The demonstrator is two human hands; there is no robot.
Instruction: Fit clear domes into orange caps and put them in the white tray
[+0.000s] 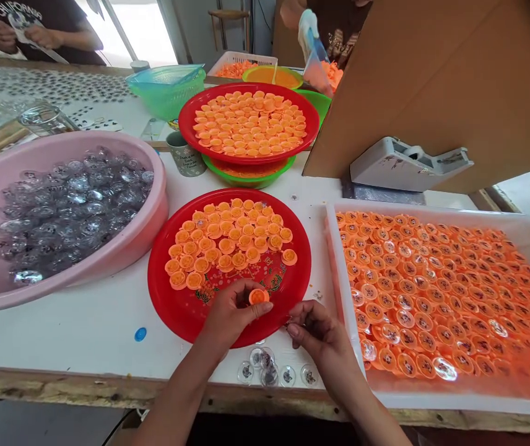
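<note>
Many topped pieces (405, 301), dozens of bare pieces (225, 263), one in hand.
We judge the former done, in the white tray (432, 396), worktop (98, 334) right; those on the red plate (165, 297) remain. Left hand (232, 310): grip closed on an orange piece (259, 297), plate's front edge. Right hand (318, 331): curled, contents unclear.

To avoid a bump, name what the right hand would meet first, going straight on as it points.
Likely the red plate at its near rim. If the right hand sits higher, which is unclear, perhaps the orange cup in the left hand.
</note>
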